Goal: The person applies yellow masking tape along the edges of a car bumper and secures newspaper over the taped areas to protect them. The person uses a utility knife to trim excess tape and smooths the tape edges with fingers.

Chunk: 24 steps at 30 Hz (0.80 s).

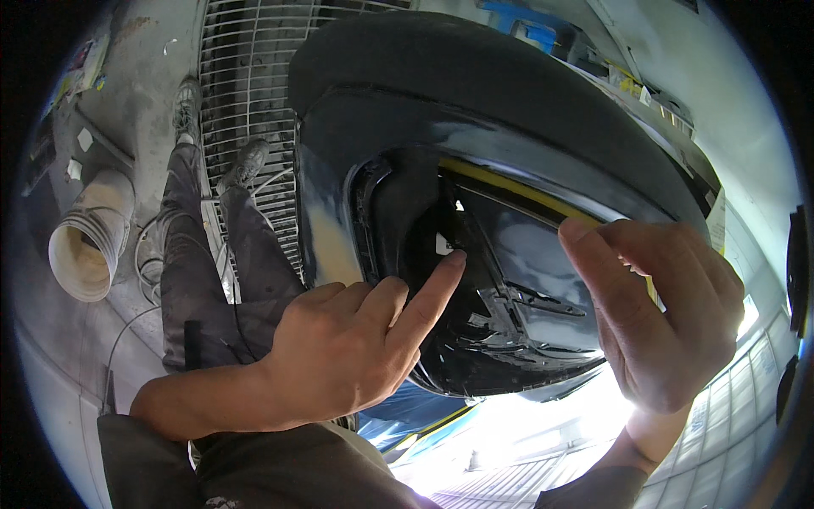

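A dark, glossy car body panel (509, 127) with a rounded opening fills the middle of the view. My left hand (339, 356) is at the opening's near left side. Its index finger is stretched out over the black interior (424, 220), the other fingers are bent, and no object shows in it. Whether the fingertip touches is unclear. Along the opening's upper edge runs a yellow strip (517, 188). My right hand (670, 314) is closed at the strip's right end, thumb and bent fingers near each other. Anything pinched between them is hidden.
A beige patch (329, 246) marks the panel's left side. A metal floor grate (246, 85) lies at the far left, under my shoes. Farther left lies a whitish bucket (106, 204). Something blue (526, 25) lies behind the panel. Bright light comes from the lower right.
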{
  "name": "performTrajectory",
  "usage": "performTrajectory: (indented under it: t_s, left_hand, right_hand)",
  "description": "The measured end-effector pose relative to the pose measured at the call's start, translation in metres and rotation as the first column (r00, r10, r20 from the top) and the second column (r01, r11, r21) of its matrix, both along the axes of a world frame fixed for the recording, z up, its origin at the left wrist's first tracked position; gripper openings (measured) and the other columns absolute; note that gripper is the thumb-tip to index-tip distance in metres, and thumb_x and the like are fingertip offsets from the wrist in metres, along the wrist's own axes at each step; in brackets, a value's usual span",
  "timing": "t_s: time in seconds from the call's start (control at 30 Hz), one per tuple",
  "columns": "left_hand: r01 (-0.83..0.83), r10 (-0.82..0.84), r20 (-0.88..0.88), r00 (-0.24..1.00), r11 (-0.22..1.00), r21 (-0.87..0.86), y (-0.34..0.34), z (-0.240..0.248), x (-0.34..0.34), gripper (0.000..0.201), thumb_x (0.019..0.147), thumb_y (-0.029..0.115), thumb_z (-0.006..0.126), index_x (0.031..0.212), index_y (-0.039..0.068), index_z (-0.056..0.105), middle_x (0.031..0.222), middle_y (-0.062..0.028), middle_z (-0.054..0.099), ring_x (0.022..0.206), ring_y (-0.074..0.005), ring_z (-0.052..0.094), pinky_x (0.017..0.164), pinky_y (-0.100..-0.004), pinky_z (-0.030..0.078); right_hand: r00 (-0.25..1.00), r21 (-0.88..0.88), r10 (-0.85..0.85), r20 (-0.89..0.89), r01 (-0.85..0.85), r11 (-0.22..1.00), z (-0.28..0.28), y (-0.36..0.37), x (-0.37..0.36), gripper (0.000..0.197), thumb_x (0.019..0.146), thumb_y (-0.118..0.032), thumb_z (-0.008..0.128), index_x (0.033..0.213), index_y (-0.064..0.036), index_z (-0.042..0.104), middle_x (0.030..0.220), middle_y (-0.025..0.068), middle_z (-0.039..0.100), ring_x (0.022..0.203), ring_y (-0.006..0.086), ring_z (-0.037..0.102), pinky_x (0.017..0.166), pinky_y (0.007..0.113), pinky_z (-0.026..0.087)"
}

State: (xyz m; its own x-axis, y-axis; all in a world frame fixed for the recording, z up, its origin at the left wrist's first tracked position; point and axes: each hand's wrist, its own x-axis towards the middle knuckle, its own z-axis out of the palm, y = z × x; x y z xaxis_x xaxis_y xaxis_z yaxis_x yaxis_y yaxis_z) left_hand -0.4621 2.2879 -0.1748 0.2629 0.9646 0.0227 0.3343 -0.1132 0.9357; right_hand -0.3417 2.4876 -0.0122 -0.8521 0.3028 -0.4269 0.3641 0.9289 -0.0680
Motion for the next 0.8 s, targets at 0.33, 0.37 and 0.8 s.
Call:
performTrajectory:
  t_s: [0.33,0.37,0.8]
  left_hand:
    - [-0.106,0.105,-0.051,0.993,0.994,-0.014,-0.001,-0.003,0.007,0.058,0.088,0.014,0.073,0.145,0.002,0.065,0.070,0.0013,0.049,0.053,-0.0104,0.050,0.047,-0.0285,0.043]
    - [-0.117,0.117,-0.051,0.992,0.993,0.000,-0.001,-0.003,0.007,0.058,0.088,0.014,0.073,0.144,0.002,0.065,0.071,0.0011,0.049,0.053,-0.0105,0.051,0.048,-0.0286,0.043]
    - [-0.151,0.151,-0.034,0.988,0.989,0.000,-0.004,-0.004,0.010,0.057,0.086,0.016,0.075,0.142,0.004,0.065,0.081,-0.0001,0.052,0.056,-0.0117,0.054,0.050,-0.0299,0.045]
  right_hand:
    - [0.994,0.021,0.104,-0.017,-0.104,0.994,-0.016,0.002,0.004,0.031,0.076,0.001,0.086,0.107,-0.0039,0.083,0.081,0.0108,0.072,0.067,0.0189,0.070,0.056,0.027,0.055]
    - [0.995,0.016,0.098,-0.017,-0.098,0.995,-0.016,0.002,0.004,0.031,0.076,0.001,0.086,0.107,-0.0036,0.083,0.081,0.0111,0.072,0.067,0.0189,0.070,0.056,0.027,0.055]
    - [0.986,-0.008,0.163,-0.027,-0.163,0.987,-0.017,0.006,0.005,0.029,0.080,-0.003,0.086,0.109,-0.0034,0.082,0.081,0.0124,0.073,0.069,0.0198,0.071,0.055,0.027,0.054]
